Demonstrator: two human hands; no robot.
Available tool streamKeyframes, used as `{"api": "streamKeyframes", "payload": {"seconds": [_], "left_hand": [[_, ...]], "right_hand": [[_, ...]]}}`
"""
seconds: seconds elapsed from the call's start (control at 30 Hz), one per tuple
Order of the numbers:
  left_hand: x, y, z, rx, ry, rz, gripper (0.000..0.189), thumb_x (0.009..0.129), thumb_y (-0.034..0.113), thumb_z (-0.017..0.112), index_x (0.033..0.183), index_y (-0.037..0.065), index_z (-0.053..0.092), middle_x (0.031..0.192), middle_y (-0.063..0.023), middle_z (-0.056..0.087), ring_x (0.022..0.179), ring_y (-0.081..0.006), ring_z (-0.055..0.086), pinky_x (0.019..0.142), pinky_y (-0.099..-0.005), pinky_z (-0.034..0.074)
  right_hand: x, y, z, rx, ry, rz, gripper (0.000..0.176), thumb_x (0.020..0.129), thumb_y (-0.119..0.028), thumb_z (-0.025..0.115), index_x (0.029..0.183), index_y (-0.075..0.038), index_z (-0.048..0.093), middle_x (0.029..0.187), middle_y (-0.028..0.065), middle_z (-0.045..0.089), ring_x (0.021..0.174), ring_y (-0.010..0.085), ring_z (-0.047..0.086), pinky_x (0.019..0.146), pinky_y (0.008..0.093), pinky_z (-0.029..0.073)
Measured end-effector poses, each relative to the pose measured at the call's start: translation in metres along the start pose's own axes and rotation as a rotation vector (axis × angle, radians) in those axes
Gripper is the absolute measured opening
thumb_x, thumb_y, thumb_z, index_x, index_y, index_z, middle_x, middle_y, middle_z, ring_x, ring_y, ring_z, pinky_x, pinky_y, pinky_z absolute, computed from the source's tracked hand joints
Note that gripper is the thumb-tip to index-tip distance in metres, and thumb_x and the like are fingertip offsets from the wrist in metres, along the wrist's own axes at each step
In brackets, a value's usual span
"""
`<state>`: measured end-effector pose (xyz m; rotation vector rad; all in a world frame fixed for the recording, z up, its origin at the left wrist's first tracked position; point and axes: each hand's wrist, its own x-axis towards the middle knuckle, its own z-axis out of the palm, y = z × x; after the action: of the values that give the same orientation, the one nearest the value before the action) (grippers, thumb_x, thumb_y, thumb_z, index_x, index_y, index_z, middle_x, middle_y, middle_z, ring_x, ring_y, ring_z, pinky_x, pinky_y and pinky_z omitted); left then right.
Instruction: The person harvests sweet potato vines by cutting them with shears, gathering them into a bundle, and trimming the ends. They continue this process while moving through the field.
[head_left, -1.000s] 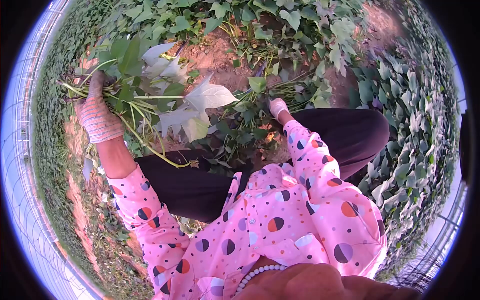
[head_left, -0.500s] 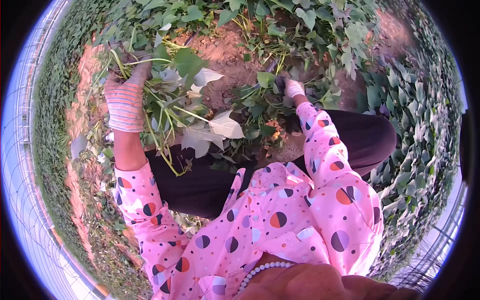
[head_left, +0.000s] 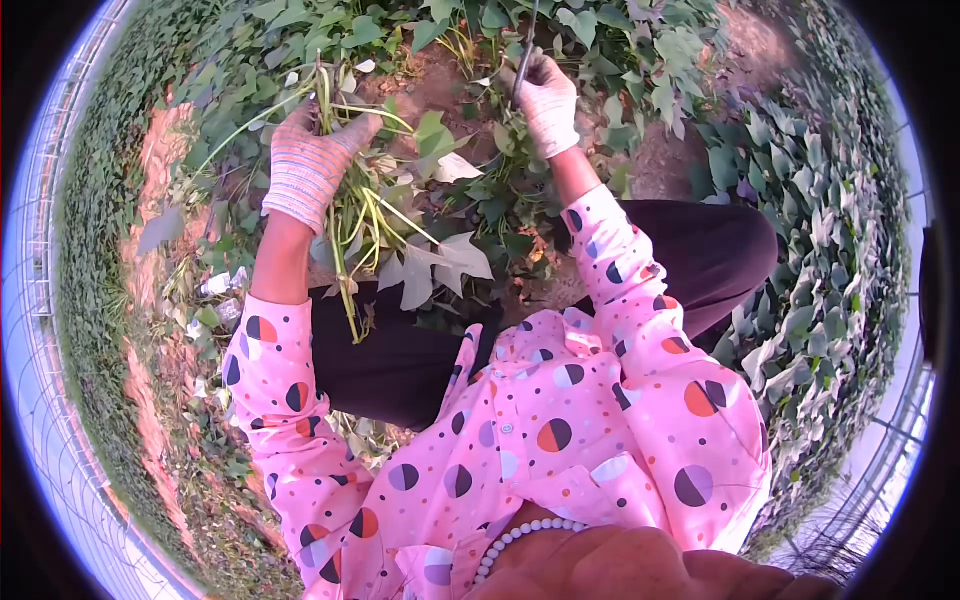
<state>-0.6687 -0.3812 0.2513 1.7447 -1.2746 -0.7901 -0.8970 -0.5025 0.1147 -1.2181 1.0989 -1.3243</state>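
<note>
My left hand (head_left: 312,170), in a striped knit glove, is closed around a bunch of leafy vine cuttings (head_left: 372,215). Their pale green stems stick out above the fist and trail down over my dark trouser leg, with a few broad, pale leaves on the right. My right hand (head_left: 549,105), gloved the same way, grips a thin, dark, slightly curved tool (head_left: 529,45) that points up toward the top edge. Its exact kind does not show. Below the right hand lie low green vines (head_left: 510,150) over reddish soil.
Dense leafy vines (head_left: 810,210) cover the ground on the right, with more foliage (head_left: 350,30) along the top. A strip of bare soil (head_left: 150,370) runs down the left. Crumpled clear plastic (head_left: 222,283) lies beside my left forearm. A fence (head_left: 40,260) curves along the left edge.
My right hand has risen out of the low vines, bringing the dark tool into clear view. My left hand has shifted right with the vine cuttings, turning them more upright.
</note>
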Motion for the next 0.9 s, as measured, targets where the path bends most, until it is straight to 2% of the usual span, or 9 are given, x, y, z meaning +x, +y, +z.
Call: {"api": "streamKeyframes", "payload": {"seconds": [0.17,0.23,0.4,0.5,0.57,0.6,0.7,0.77,0.9], "left_hand": [[0.0,-0.01,0.024,0.221,-0.165,0.047,0.073,0.061,0.041,0.083,0.112,-0.005,0.056,0.096,-0.0106,0.067,0.082,-0.0175,0.061,0.079,-0.0304,0.048],[-0.002,-0.009,0.02,0.175,-0.153,0.004,0.065,0.063,0.044,0.079,0.104,-0.003,0.061,0.087,-0.013,0.067,0.075,-0.0199,0.06,0.076,-0.0306,0.048],[0.004,-0.033,0.005,0.309,-0.073,-0.1,0.055,0.072,0.036,0.074,0.105,-0.005,0.06,0.087,-0.0117,0.067,0.073,-0.0184,0.058,0.074,-0.0297,0.047],[0.021,-0.045,-0.03,0.084,0.148,-0.03,0.063,0.076,0.038,0.072,0.113,-0.009,0.054,0.093,-0.0118,0.066,0.08,-0.0176,0.057,0.079,-0.028,0.044],[0.012,-0.01,-0.047,0.149,0.264,-0.014,0.068,0.077,0.04,0.073,0.119,-0.007,0.05,0.102,-0.0118,0.063,0.086,-0.0162,0.056,0.081,-0.0271,0.043],[0.011,-0.01,-0.051,0.151,0.26,-0.018,0.068,0.077,0.04,0.073,0.119,-0.007,0.05,0.102,-0.0118,0.063,0.086,-0.0162,0.056,0.081,-0.0271,0.043],[0.014,0.0,-0.061,-0.008,0.349,0.048,0.069,0.076,0.039,0.073,0.123,-0.006,0.048,0.109,-0.0101,0.061,0.09,-0.0151,0.055,0.082,-0.0273,0.043],[0.011,0.018,-0.056,-0.092,0.475,-0.008,0.054,0.082,0.024,0.07,0.129,0.01,0.05,0.109,-0.0076,0.062,0.092,-0.0159,0.056,0.08,-0.0298,0.046],[0.012,0.024,-0.064,0.008,0.474,-0.041,0.054,0.082,0.027,0.07,0.129,0.009,0.051,0.106,-0.0062,0.062,0.091,-0.0147,0.055,0.078,-0.0293,0.046]], "right_hand": [[-0.082,-0.036,0.088,0.786,-0.246,0.143,0.017,0.079,-0.006,0.068,0.095,-0.003,0.062,0.079,-0.0001,0.063,0.066,0.0062,0.055,0.06,0.022,0.046],[-0.092,-0.021,0.08,1.244,-0.306,0.531,0.02,0.081,-0.006,0.066,0.1,-0.003,0.062,0.084,0.0008,0.064,0.068,0.0079,0.056,0.063,0.0226,0.046],[-0.093,-0.013,0.052,0.498,-0.034,0.193,0.015,0.085,-0.013,0.063,0.097,-0.005,0.062,0.077,0.0003,0.063,0.068,0.0077,0.057,0.06,0.0228,0.045],[-0.102,0.108,-0.001,-0.073,0.121,0.355,0.039,0.087,-0.037,0.057,0.1,0.0,0.06,0.082,0.0112,0.066,0.068,0.0194,0.062,0.058,0.0314,0.045],[-0.127,0.143,-0.043,-0.691,0.061,0.571,0.057,0.086,-0.049,0.045,0.104,0.003,0.06,0.101,0.0269,0.061,0.102,0.0392,0.057,0.086,0.042,0.043],[-0.138,0.182,-0.061,-0.816,-0.058,0.772,0.054,0.088,-0.044,0.041,0.111,0.001,0.059,0.111,0.0261,0.058,0.11,0.0373,0.054,0.093,0.0397,0.042],[-0.191,0.268,-0.087,-1.025,-0.264,1.047,0.053,0.086,-0.04,0.042,0.123,-0.005,0.056,0.129,0.0173,0.052,0.123,0.032,0.047,0.104,0.0385,0.034],[-0.198,0.24,-0.075,-1.037,-0.166,1.047,0.056,0.084,-0.044,0.043,0.122,-0.006,0.056,0.129,0.0187,0.051,0.123,0.0327,0.046,0.104,0.0371,0.034],[-0.176,0.226,-0.069,-0.815,-0.018,1.15,0.061,0.082,-0.051,0.043,0.122,-0.006,0.056,0.128,0.0189,0.052,0.122,0.0332,0.047,0.103,0.0379,0.034]]}}
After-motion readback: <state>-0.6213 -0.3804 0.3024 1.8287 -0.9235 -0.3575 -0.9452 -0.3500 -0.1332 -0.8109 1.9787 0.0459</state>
